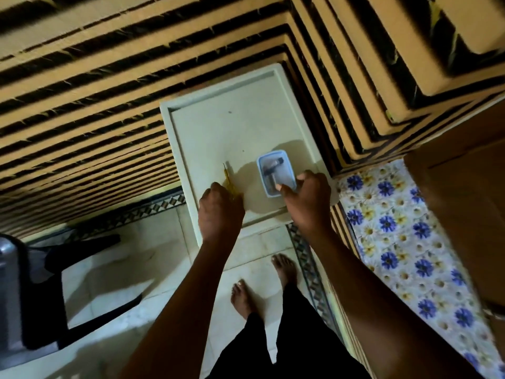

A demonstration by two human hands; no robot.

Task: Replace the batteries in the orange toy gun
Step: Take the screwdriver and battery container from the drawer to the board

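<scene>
Two hands are working over the white surface (226, 127) as I am watching from the head camera. My view is showing the left hand (220, 212) with its fingers curling down over the handle end of a yellow screwdriver (229, 179); the shaft is pointing away from the hand and lying on the surface, and the grip is looking closed on the handle, though the fingertips are hiding under the knuckles. The right hand (307, 203) is clamping the near end of a small blue-rimmed plastic container (276, 172), thumb lying on its near rim and the other fingers wrapping its right side. The container is sitting on the surface, near its right edge, and is holding some dark and grey items that I cannot make out through the blur. The orange toy gun is not showing anywhere that I can recognise.

Beyond the hands, the surface is standing against striped steps (109, 91) in tan and black that are filling the upper part of the view. Bare feet (284, 266) are standing on the pale tiled floor (123, 274) below the surface. A dark chair (41, 291) is standing at the left, and a floral cloth (404, 231) with blue flowers is lying at the right.
</scene>
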